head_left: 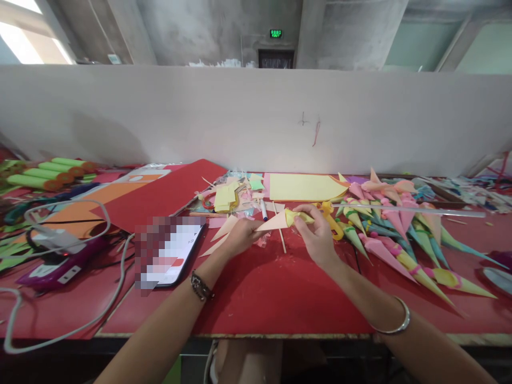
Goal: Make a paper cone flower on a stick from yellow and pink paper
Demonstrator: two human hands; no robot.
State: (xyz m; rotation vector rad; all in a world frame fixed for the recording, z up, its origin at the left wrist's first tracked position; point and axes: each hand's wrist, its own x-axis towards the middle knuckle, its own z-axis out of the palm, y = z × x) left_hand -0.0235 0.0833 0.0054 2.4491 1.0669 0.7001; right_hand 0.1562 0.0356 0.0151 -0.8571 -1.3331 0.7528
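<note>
A pale peach paper cone is held over the red table, its tip towards the left. My left hand is closed on the narrow end of the cone. At the wide end, my right hand pinches a crumpled yellow paper piece that sits at the cone's mouth. Beneath the cone lies a thin wooden stick. Just beyond my right hand is a yellow tool that looks like a glue gun, with a long clear rod stretching right. Flat peach paper pieces lie by my left hand.
Finished-looking paper cones are heaped on the right. Behind my hands are yellow sheets, paper scraps and a marker. A phone, red card and purple power strip with white cable occupy the left. A white partition stands behind.
</note>
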